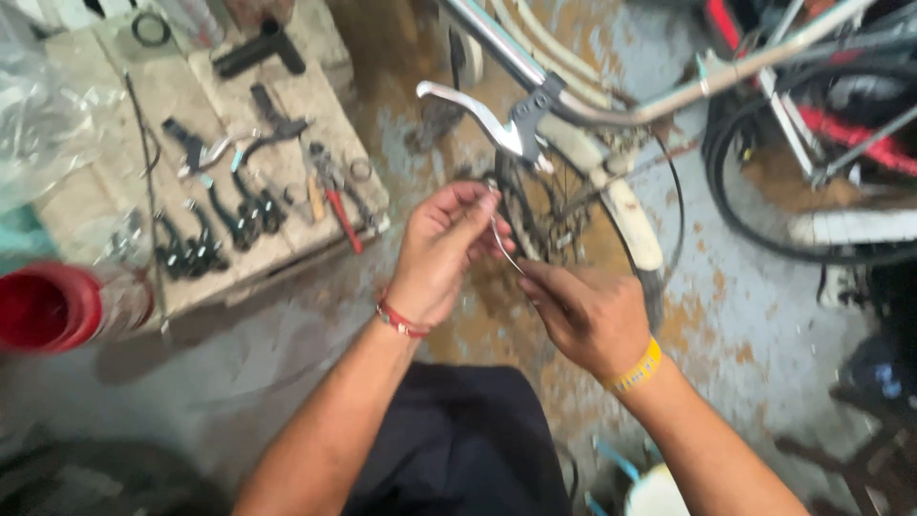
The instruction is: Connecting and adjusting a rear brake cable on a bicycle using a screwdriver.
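My left hand (pixel 441 250) and my right hand (pixel 585 313) meet in the middle of the view, both pinching a thin silver cable (pixel 502 244) that runs between their fingertips. Just above them a silver brake lever (pixel 468 107) with a black clamp (pixel 531 113) sits on a bicycle handlebar (pixel 669 97). Behind the hands is a bicycle wheel (pixel 549 205) with a pale mudguard (pixel 626 205). A red thread band circles my left wrist and a yellow band my right wrist.
A low wooden board (pixel 95 205) at left carries black brake levers (pixel 224 220), red-handled pliers (pixel 339 205) and other tools. A red container (pixel 43 308) stands at the left edge. More bicycle frames and tyres (pixel 812 143) fill the right side. The concrete floor (pixel 745 315) is stained.
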